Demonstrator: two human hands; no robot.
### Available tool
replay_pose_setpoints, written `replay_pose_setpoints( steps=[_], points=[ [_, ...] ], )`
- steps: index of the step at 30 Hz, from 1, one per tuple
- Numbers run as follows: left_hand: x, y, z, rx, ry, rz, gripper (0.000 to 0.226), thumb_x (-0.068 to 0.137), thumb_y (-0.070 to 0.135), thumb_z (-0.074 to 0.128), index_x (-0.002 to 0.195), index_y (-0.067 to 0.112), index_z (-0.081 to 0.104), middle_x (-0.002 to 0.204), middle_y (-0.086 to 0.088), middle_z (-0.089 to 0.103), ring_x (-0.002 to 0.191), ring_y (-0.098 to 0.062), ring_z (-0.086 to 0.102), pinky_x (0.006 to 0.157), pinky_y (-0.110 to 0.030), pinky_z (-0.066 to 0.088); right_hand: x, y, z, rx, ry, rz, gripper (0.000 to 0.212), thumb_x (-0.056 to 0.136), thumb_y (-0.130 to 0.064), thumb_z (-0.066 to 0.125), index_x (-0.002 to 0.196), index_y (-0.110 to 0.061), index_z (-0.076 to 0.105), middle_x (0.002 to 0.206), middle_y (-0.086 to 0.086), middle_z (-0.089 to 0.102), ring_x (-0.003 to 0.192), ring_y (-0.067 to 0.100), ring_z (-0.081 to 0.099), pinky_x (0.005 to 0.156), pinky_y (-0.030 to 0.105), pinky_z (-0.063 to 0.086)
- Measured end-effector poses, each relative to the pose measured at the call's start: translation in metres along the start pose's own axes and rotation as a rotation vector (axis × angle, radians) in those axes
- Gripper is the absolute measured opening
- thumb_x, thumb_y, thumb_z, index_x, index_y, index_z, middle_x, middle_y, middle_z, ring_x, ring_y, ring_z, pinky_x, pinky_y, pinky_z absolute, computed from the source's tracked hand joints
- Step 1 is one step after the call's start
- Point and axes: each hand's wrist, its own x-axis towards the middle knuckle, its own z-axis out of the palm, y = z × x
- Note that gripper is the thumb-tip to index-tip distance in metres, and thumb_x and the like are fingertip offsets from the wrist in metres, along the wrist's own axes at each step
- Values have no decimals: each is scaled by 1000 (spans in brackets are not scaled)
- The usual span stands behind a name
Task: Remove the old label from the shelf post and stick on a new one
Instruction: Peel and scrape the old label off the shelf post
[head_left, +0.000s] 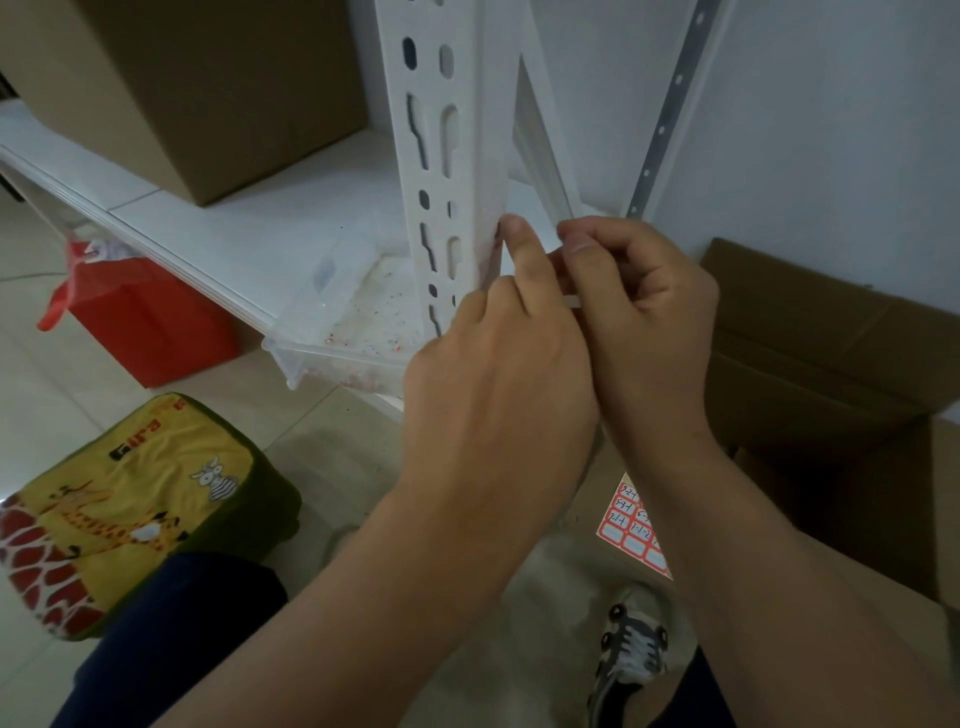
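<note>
A white slotted shelf post (441, 156) rises at centre. My left hand (498, 364) is curled against the post's right edge, its thumb pressed on a reddish bit of old label (498, 240). Right beside it my right hand (639, 306) is curled and pinches a small pale strip or tool (570, 302) between thumb and fingers; what it is I cannot tell. Most of the label is hidden behind the hands. A sheet of red-bordered labels (631, 525) with handwritten numbers lies on cardboard below my right forearm.
A clear plastic tray (332, 332) with red and white scraps sits under the post on the white shelf (171, 208). Cardboard boxes stand on the shelf (223, 88) and at right (831, 338). A red bag (140, 317) and a giraffe cushion (130, 509) are on the floor.
</note>
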Motion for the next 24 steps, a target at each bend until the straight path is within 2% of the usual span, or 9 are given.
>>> replay_pose_setpoints(
  steps=[5, 8, 11, 13, 16, 18, 20, 22, 24],
  points=[
    [1, -6, -3, -16, 15, 16, 57, 95, 23, 45, 144, -4, 38, 97, -8, 72, 74, -22, 68, 54, -28, 40, 2, -8, -3, 151, -197, 116, 20, 95, -13, 58, 82, -20, 72, 69, -9, 69, 69, 7, 67, 66, 21, 53],
    [-1, -15, -4, -110, 98, 66, 42, 97, 25, 44, 130, 1, 54, 89, -3, 69, 68, -15, 62, 58, -24, 40, 3, -8, 0, 146, -183, 132, 19, 95, -11, 58, 84, -20, 70, 72, -10, 69, 70, 6, 67, 66, 19, 52],
    [8, -34, -4, -330, 370, 80, 24, 90, 19, 51, 104, 1, 57, 81, 1, 46, 69, -10, 43, 63, -11, 32, 2, 1, 9, -81, -105, -37, 11, 95, -14, 58, 101, -17, 66, 89, -16, 65, 82, 3, 66, 70, 16, 54],
    [18, -50, -3, -541, 448, -34, 25, 87, 15, 52, 107, 1, 50, 89, -5, 43, 78, -15, 45, 68, -20, 38, 0, 7, 15, -246, -69, -265, 15, 95, -15, 58, 107, -15, 66, 96, -12, 66, 87, 1, 63, 73, 13, 53],
    [29, -63, -5, -869, 237, -291, 28, 96, 29, 39, 120, 17, 48, 105, 4, 53, 97, -6, 55, 82, -17, 46, -1, 16, 21, -384, 18, -502, 18, 94, -10, 59, 105, -2, 70, 96, 9, 71, 88, 12, 62, 76, 16, 52],
    [30, -64, -2, -995, 2, -415, 36, 103, 43, 23, 115, 31, 55, 110, 12, 62, 104, -1, 60, 96, -27, 49, -2, 20, 23, -433, 74, -566, 16, 94, -8, 60, 103, 1, 70, 94, 12, 72, 86, 16, 64, 75, 23, 55],
    [29, -62, 1, -1058, -160, -485, 40, 105, 50, 19, 108, 38, 57, 114, 10, 65, 111, -6, 61, 104, -37, 47, -3, 22, 24, -464, 91, -600, 16, 94, -8, 62, 104, 1, 70, 94, 12, 72, 85, 16, 64, 73, 25, 55],
    [29, -58, 4, -1066, -224, -492, 36, 103, 52, 19, 109, 41, 54, 117, 13, 62, 114, -4, 58, 102, -30, 45, -3, 22, 23, -493, 85, -619, 18, 95, -10, 61, 105, 2, 70, 95, 12, 72, 87, 14, 63, 76, 20, 53],
    [29, -56, 3, -1067, -242, -494, 34, 103, 52, 18, 102, 43, 51, 103, 21, 60, 97, 13, 58, 81, -8, 46, -3, 21, 21, -513, 74, -637, 18, 94, -10, 61, 104, 1, 70, 94, 12, 72, 88, 14, 63, 78, 18, 51]
  ],
)
